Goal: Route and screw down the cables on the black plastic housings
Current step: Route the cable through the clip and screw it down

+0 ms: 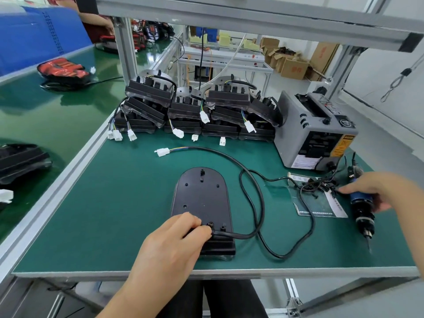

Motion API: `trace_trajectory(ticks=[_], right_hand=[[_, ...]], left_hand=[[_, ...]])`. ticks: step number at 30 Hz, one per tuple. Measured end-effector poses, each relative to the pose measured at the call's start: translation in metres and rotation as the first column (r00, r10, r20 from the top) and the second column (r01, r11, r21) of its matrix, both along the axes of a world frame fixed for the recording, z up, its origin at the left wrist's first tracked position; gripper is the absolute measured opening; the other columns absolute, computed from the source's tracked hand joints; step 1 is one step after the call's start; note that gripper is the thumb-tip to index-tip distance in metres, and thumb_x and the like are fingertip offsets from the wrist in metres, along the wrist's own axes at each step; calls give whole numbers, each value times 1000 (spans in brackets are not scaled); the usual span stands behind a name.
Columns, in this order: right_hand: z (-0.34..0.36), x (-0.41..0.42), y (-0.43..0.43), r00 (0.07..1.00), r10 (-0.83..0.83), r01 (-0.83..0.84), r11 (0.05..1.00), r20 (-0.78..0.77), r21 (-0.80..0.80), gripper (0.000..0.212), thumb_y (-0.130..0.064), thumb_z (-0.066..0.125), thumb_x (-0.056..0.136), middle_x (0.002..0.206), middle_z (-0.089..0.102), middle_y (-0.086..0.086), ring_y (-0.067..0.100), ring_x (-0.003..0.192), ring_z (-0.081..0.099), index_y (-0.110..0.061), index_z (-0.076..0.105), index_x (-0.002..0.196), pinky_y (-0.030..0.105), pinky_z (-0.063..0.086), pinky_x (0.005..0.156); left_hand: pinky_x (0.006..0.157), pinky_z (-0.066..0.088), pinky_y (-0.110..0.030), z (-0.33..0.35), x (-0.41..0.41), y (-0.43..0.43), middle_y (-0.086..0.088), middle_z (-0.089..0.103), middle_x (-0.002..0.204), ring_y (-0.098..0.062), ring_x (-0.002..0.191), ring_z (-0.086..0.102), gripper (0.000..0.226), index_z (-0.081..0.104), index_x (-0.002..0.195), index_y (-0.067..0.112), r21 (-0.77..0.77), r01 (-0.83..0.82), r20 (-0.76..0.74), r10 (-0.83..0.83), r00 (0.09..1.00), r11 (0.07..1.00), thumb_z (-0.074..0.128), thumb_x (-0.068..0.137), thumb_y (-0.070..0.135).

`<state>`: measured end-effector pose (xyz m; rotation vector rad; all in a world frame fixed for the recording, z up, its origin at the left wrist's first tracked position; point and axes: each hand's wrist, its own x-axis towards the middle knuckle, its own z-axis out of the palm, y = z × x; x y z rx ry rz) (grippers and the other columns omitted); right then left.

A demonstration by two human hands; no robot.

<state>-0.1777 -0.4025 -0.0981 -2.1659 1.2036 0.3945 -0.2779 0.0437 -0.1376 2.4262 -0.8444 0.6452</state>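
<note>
Work surface: We see a green bench mat (110, 214) with an aluminium edge; a green conveyor belt (52, 115) runs along its left side.
Housing in work: One black plastic housing (202, 198) lies flat at the centre of the mat, rounded end away from the person, ribbed end nearest.
Cable: A black cable (231, 157) leaves the near end of this housing, loops to the right of it, then runs back and left across the mat. It ends in a white connector (162, 152) lying behind the housing, apart from it.
Left hand: The left hand (174, 244) rests on the near left part of the housing, fingers curled and clenched on the cable where it meets the housing.
Right hand: The right hand (376, 191) grasps a blue-bodied electric screwdriver (362, 212) at the right edge of the mat, bit pointing toward the person. Its index finger stretches toward small black parts (314, 183) heaped on a clear plastic bag (321, 207).
Second cord: A thinner black cord (282, 255) loops on the mat between housing and bag.
Stock: Stacked black housings (195, 109) with dangling white connectors stand in a row at the back of the mat.
Equipment: A grey tape dispenser machine (316, 134) sits just right of that stack.
Conveyor: A red-and-black unit (63, 70) lies on the belt, far left.
</note>
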Motion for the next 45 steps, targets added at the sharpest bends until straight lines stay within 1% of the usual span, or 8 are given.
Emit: trace_trajectory(ticks=[4,7,10,12,15,19,27,45], right_hand=[[3,-15,-10,981,-126,94,975,150,199,56,-8,82,61,91,56,22,34,72,58,-2,47,105,49,56,70],[15,-26,-12,949,-167,67,936,269,346,64,-27,80,52,75,56,17,28,58,55,-5,50,103,38,54,57],[24,-37,-4,832,-279,9,871,479,492,51,-41,70,76,71,60,9,20,51,60,-9,53,112,30,53,49],[28,-41,7,729,-422,-65,741,539,668,41,-48,53,91,75,63,3,10,50,63,-13,54,114,22,54,46],[32,-38,39,576,-630,-158,540,521,827,43,-46,56,87,71,66,0,6,53,62,-12,52,112,18,54,49],[53,-38,107,423,-707,-327,464,566,824,25,-32,63,84,70,56,-3,8,53,56,-13,49,93,20,51,51],[60,-31,218,381,-701,-523,375,603,766,29,-28,72,80,61,59,1,11,49,55,-13,52,93,24,51,51],[58,-10,277,318,-438,-671,523,841,526,18,-27,65,86,64,54,5,18,47,51,-18,49,89,28,47,51]], left_hand=[[54,55,-32,2,-1,-1,0,62,80,-20,71,62,18,70,79,11,-3,0,-18,0,1000,1000,73,70,-3],[50,53,-32,2,-1,-1,0,61,79,-20,69,61,27,68,78,12,-2,-7,-31,7,999,1000,80,64,-8],[49,53,-32,1,-1,0,-1,61,79,-21,68,60,24,68,78,11,-6,-5,-22,4,1000,1000,77,66,-7],[49,53,-32,1,0,0,0,61,79,-21,68,61,20,69,79,12,-6,-2,-17,1,1000,1000,75,68,-3],[49,52,-30,2,0,-1,0,61,77,-20,67,60,13,68,77,12,-4,-1,-22,0,1000,1000,70,70,1],[50,52,-32,1,0,-1,0,60,77,-20,66,59,21,67,77,11,-2,-4,-29,3,1000,1000,78,68,-5],[51,53,-34,-1,1,-1,-1,59,77,-21,67,59,20,67,75,10,-6,-15,-30,14,999,1000,76,70,-6],[54,54,-34,-5,2,0,-1,59,80,-22,70,59,16,68,83,12,-26,10,-36,-11,999,1000,72,74,-1]])
